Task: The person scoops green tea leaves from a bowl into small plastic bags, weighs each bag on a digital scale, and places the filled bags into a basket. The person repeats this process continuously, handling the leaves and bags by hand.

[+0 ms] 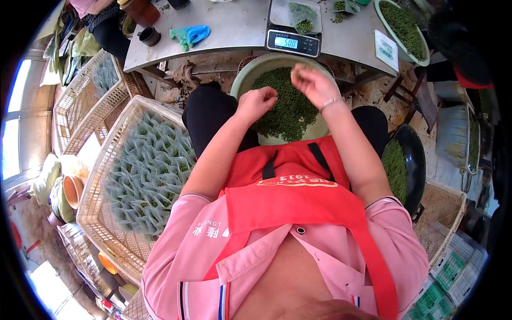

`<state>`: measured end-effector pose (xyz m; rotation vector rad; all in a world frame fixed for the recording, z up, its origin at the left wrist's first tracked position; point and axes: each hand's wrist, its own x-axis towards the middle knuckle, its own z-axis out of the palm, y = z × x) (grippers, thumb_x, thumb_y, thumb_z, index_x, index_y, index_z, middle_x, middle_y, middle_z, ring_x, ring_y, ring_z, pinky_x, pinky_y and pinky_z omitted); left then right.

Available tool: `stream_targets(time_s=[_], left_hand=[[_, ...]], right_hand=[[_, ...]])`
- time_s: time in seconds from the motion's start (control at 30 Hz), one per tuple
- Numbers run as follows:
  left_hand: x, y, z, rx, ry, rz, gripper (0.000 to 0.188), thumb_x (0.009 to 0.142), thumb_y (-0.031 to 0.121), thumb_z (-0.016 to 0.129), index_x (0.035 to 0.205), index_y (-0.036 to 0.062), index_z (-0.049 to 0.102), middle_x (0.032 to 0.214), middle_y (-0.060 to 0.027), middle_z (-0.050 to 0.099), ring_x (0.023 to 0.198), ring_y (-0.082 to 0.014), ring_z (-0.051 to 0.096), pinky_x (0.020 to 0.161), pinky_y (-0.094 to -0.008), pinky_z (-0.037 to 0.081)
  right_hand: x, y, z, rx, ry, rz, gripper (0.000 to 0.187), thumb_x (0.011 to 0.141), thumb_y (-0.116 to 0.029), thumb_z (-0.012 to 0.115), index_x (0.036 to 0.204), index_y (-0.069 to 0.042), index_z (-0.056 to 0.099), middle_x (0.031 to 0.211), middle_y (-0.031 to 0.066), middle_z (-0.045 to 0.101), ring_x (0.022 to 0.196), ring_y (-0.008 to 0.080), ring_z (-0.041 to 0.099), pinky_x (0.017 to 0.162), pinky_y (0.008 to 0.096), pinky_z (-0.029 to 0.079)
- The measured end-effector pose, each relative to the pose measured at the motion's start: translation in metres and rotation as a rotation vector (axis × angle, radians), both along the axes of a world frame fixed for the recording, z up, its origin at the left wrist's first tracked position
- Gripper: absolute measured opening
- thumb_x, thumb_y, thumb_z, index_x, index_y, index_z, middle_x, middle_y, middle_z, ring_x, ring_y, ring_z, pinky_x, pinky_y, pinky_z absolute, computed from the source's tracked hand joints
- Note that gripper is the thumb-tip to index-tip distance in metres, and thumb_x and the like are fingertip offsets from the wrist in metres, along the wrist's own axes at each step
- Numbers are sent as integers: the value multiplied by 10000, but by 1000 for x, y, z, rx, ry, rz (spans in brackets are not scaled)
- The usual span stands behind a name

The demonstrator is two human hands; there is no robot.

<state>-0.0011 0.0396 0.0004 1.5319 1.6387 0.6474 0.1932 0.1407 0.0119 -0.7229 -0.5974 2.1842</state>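
A wide pale green basin [238, 85] stands between my knees, with a heap of small green berries, like green peppercorns [290, 104], in it. Over its left side is my left hand [257, 105], fingers curled together; whatever they may hold is hidden. My right hand [313, 85] is above the basin's far right part, its fingers drawn into a blurred pinch with a hint of green at the tips. Beyond the basin, a digital scale [293, 44] sits on the metal table, bearing a clear plastic bag [303, 17] partly filled with green berries.
At my left stands a plastic crate [90, 205] full of upright filled clear bags [149, 173]. A black pan [413, 165] of greens lies at my right. On the table [234, 32] are a blue-green glove [190, 36], a dark cup [149, 36] and a basin of berries [402, 29].
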Motion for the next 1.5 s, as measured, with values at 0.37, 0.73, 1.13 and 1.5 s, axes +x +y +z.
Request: stream_targets(time_s=[0.37, 0.73, 1.13, 1.5], left_hand=[[-3, -1, -3, 131, 114, -14, 207, 826, 216, 604, 980, 82, 638, 753, -57, 677, 662, -150, 659, 632, -282, 502], [-57, 42, 6, 361, -43, 311, 209, 873, 186, 581, 1018, 44, 632, 807, -49, 692, 644, -101, 639, 591, -243, 492], [-87, 66, 18, 254, -185, 480, 192, 871, 229, 563, 991, 98, 635, 792, -26, 696, 649, -114, 665, 622, -237, 485], [-57, 57, 24, 243, -242, 174, 283, 850, 121, 599, 1123, 48, 583, 974, -43, 666, 688, -90, 633, 640, -239, 507]], right_hand=[[-12, 9, 1, -51, -63, -217, 146, 879, -46, 513, 997, 24, 563, 959, 164, 632, 888, 249, 631, 767, 348, 542], [-7, -8, -4, 933, -997, -455, 169, 853, -74, 568, 996, -50, 655, 896, 55, 675, 720, 103, 606, 660, 240, 484], [-40, 46, 26, 1205, -1310, -407, 236, 788, -188, 633, 1020, -141, 631, 936, 48, 629, 787, 227, 621, 679, 324, 496], [-41, -1, 17, 956, -1041, -295, 105, 765, -102, 652, 822, -37, 593, 746, 66, 570, 596, 153, 551, 571, 279, 449]])
